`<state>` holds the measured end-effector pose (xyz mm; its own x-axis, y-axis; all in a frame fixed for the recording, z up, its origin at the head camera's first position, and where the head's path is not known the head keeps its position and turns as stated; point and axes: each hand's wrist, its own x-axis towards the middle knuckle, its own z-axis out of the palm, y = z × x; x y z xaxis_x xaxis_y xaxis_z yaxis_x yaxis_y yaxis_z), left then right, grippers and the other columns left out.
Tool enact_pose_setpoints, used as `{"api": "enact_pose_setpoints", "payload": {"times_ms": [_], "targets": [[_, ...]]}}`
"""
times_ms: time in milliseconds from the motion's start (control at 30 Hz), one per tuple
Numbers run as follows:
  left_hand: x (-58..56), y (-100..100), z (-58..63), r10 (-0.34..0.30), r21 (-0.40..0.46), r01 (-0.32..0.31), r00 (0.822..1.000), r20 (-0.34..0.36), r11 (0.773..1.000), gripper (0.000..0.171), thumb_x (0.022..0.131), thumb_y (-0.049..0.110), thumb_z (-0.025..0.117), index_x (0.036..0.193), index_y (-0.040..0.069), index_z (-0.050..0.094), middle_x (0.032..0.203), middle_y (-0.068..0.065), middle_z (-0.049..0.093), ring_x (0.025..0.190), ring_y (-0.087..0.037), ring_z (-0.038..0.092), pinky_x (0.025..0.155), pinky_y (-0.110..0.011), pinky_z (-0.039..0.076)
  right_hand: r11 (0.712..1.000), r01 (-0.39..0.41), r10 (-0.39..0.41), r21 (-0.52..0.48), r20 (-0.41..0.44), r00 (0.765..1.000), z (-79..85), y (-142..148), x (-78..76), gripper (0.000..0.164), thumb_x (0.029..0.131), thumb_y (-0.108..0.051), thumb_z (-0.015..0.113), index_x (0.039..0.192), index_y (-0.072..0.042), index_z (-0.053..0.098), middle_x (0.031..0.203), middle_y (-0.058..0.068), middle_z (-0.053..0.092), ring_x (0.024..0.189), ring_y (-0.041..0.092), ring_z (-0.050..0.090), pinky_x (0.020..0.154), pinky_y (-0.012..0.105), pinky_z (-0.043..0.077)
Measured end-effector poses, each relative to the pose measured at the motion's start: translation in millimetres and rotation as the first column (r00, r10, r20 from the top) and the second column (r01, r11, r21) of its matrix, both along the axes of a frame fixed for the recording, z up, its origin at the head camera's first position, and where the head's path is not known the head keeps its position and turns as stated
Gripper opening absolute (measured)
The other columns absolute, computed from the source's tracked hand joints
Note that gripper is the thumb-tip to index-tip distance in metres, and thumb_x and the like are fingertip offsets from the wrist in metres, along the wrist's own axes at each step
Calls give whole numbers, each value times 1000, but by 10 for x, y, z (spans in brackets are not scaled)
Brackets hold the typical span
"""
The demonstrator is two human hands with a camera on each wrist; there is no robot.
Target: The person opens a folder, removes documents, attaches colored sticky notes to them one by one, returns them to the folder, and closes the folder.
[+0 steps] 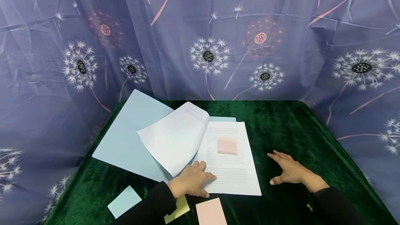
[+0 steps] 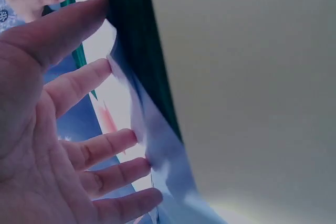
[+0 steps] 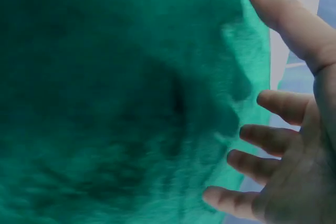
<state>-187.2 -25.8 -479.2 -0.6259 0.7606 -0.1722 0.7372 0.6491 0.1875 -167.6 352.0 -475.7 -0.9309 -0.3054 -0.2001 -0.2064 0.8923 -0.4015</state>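
A stack of printed paper [image 1: 229,169] lies on a light blue folder [image 1: 125,141], its upper sheet [image 1: 175,134] folded over to the left. On the printed page sits a pink sticky note [image 1: 227,146]. My left hand [image 1: 192,180] rests on the lower left of the paper, beside the turned sheet; in the left wrist view its fingers [image 2: 107,148] are spread and fairly straight, gripping nothing. To the right of the paper, my right hand [image 1: 290,171] is over the green cloth with nothing in it, and its fingers [image 3: 268,140] look spread in the right wrist view.
A light teal pad of sticky notes [image 1: 124,201], a yellow pad [image 1: 179,209] partly hidden by the left forearm, and a pink pad [image 1: 211,213] lie along the near side. Green velvet cloth [image 1: 275,127] covers the table. A dandelion-patterned curtain [image 1: 175,44] hangs behind.
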Motion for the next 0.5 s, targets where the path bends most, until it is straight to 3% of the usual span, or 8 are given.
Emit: {"api": "enact_pose_setpoints", "payload": {"times_ms": [300, 500], "targets": [[8, 27, 54, 26, 29, -26, 1000, 7, 999, 57, 69, 41, 85, 122, 29, 68, 93, 1, 45, 81, -11, 34, 61, -24, 35, 1000, -1, 1, 7, 5, 1000, -50, 14, -3, 100, 61, -46, 87, 137, 4, 46, 144, 36, 30, 125, 58, 27, 83, 74, 34], [-8, 35, 28, 36, 54, -38, 998, 43, 998, 50, 70, 40, 84, 115, 21, 72, 93, 2, 50, 79, -10, 38, 64, -24, 36, 1000, 3, -4, 13, 24, 1000, -41, 7, -1, 102, 60, -45, 88, 137, 5, 45, 144, 37, 29, 125, 59, 27, 84, 72, 34]]}}
